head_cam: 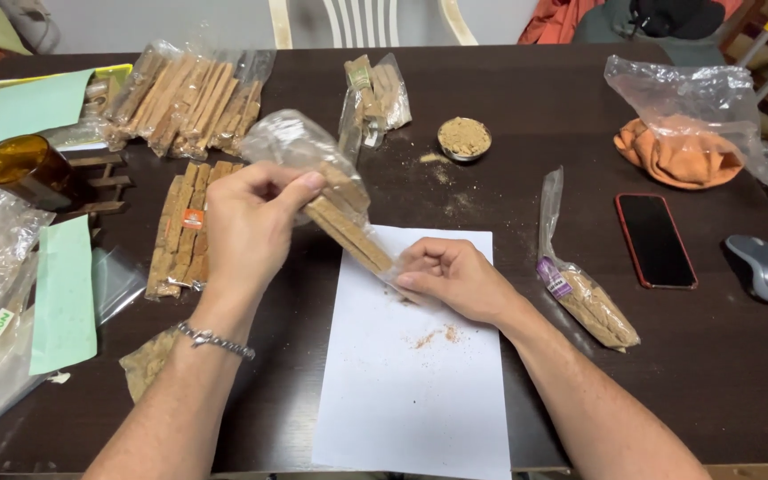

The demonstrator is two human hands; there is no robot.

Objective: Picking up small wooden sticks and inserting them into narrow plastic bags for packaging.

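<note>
My left hand pinches the upper part of a clear plastic bag that holds several tan stick-shaped bars. My right hand grips the bag's lower end, where the bars press against the plastic. The bag is held tilted over a white sheet of paper with brown crumbs on it. A silver bracelet is on my left wrist.
More bagged bars lie at the back left, back middle and right of the paper. A small bowl of brown powder, a brown bottle, a phone, a grey mouse and an orange cloth stand on the dark table.
</note>
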